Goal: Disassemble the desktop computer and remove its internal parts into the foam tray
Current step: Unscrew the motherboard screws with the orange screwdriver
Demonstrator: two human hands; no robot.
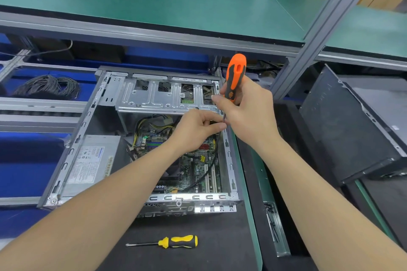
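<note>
Counter [220,248]: dark mat, bare strip in front of the case.
Case [141,138]: open-topped, lying on the counter; its right wall runs along the mat's edge.
Right hand [246,112]: wrapped around the orange screwdriver [235,77], upright over the case's far right corner.
Left hand [196,132]: fingers pinched at the shaft's tip, inside the case.
Yellow screwdriver [176,242]: lying flat, well clear in front of the case.

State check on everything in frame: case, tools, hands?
Grey metal desktop case: side panel off, internals exposed, lying on the black mat.
Silver power supply: still mounted in the case.
Green motherboard: still inside, cables attached.
Orange-and-black screwdriver: upright, tip down at the case's right edge.
Yellow-and-black screwdriver: lying unused on the mat.
Right hand: gripping the orange screwdriver.
Left hand: fingers pinched at the screwdriver tip.
</note>
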